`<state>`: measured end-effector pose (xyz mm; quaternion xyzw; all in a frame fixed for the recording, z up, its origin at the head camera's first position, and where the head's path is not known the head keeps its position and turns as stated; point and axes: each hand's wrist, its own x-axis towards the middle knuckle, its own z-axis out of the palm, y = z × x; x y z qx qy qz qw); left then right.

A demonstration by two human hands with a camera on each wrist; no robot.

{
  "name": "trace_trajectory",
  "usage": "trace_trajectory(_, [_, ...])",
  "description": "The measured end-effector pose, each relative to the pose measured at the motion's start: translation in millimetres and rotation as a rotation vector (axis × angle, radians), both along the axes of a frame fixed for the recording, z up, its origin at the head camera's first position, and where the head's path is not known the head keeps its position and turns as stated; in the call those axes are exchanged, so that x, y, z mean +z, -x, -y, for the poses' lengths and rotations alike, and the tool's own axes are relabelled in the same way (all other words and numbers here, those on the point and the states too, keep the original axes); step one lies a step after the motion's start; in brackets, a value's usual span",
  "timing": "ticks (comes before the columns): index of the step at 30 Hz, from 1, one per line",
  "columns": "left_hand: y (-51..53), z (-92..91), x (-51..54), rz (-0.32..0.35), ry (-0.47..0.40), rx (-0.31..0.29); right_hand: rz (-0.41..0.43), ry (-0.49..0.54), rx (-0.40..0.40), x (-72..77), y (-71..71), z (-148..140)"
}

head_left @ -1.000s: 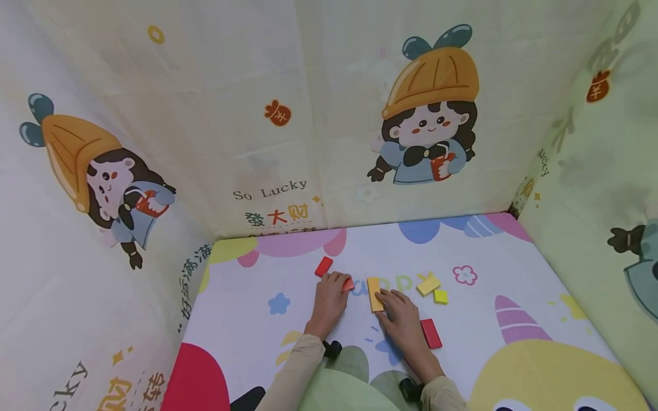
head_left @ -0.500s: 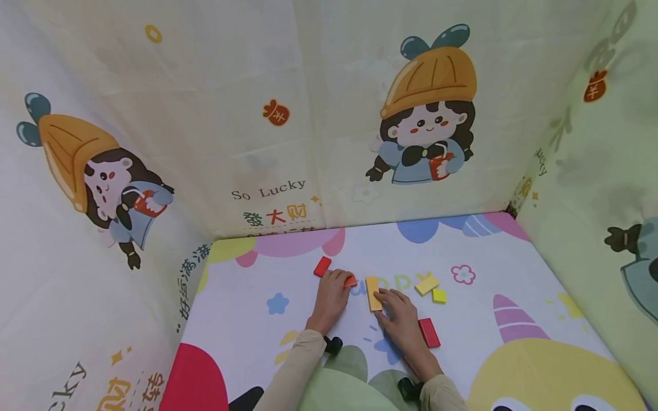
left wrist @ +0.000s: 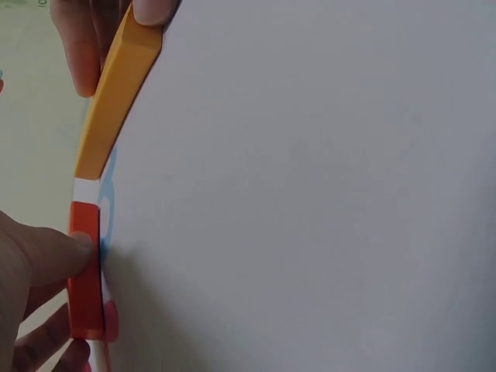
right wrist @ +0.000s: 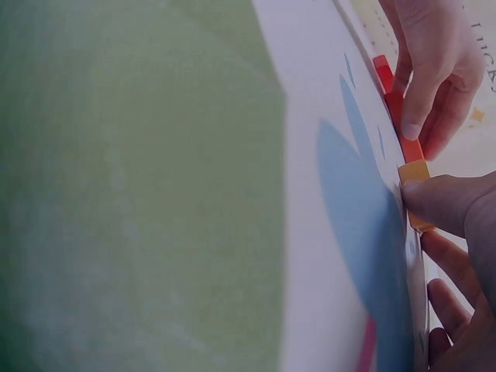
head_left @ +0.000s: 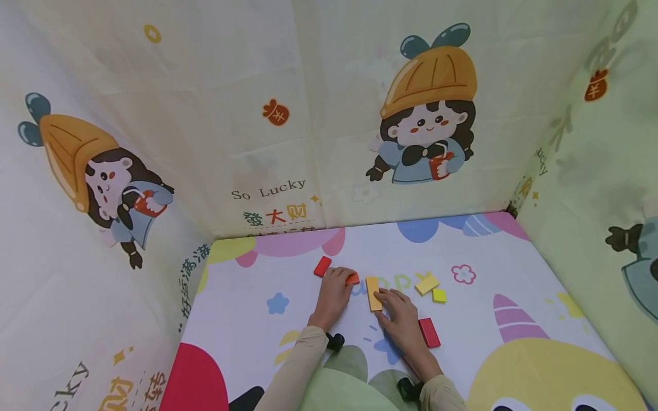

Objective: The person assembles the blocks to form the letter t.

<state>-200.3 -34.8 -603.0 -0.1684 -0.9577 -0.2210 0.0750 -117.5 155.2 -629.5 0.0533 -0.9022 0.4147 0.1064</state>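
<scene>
The left hand (head_left: 331,297) pinches an orange-red block (head_left: 352,278); in the left wrist view its thumb lies on that block (left wrist: 86,287), with fingers on the far side. The right hand (head_left: 403,319) holds the near part of a long yellow-orange block (head_left: 373,294), thumb on one side and fingers on the other. In the left wrist view a narrow gap separates the yellow-orange block (left wrist: 116,101) from the orange-red one. Just beyond the left hand's fingers lies a red block (head_left: 323,266).
Right of the right hand lie a pale yellow block (head_left: 427,284), a small bright yellow block (head_left: 439,295) and, nearer, a red block (head_left: 429,333). The printed tabletop (head_left: 247,319) meets cloth walls at the back and sides.
The left hand and its orange-red block have moved slightly to the right, towards the yellow-orange block. The right hand and its block have hardly moved.
</scene>
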Motion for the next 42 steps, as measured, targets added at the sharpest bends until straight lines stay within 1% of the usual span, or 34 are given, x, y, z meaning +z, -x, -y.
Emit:
trace_trajectory(4, [1.5,2.3,-2.1,0.004,-0.029,-0.018,0.019,0.006,0.000,0.5,-0.3,-1])
trace_trajectory(6, [2.4,4.2,-4.1,0.028,-0.063,-0.030,0.036,0.006,0.000,1.0,-0.6,-1])
trace_trajectory(10, [3.9,9.4,-9.0,0.088,-0.160,-0.052,0.051,-0.002,-0.005,1.1,-0.8,-1])
trace_trajectory(14, [4.4,15.8,-14.0,0.150,-0.266,-0.066,0.043,-0.009,-0.008,0.8,-1.4,-2])
trace_trajectory(17, [5.0,19.9,-18.1,0.177,-0.319,-0.077,0.043,-0.002,-0.007,1.0,-2.2,-2])
trace_trajectory(20, [6.1,23.0,-22.6,0.181,-0.336,-0.082,0.047,0.005,-0.004,1.8,-2.8,-3])
trace_trajectory(27, [7.7,25.8,-29.1,0.124,-0.341,-0.078,0.044,0.015,0.005,0.9,-4.1,-4])
trace_trajectory(32, [9.7,23.1,-31.2,0.131,-0.346,-0.082,0.008,-0.001,-0.009,-2.3,-3.2,-7])
trace_trajectory(35, [10.2,22.3,-32.0,0.146,-0.354,-0.074,-0.013,0.016,-0.008,-3.8,-1.6,-7])
trace_trajectory(38, [9.8,22.9,-32.1,0.146,-0.363,-0.053,-0.003,0.033,0.005,-5.0,0.3,-6])
trace_trajectory(42, [9.0,21.6,-31.4,0.121,-0.358,-0.044,0.048,0.024,0.000,-5.6,1.1,-4])
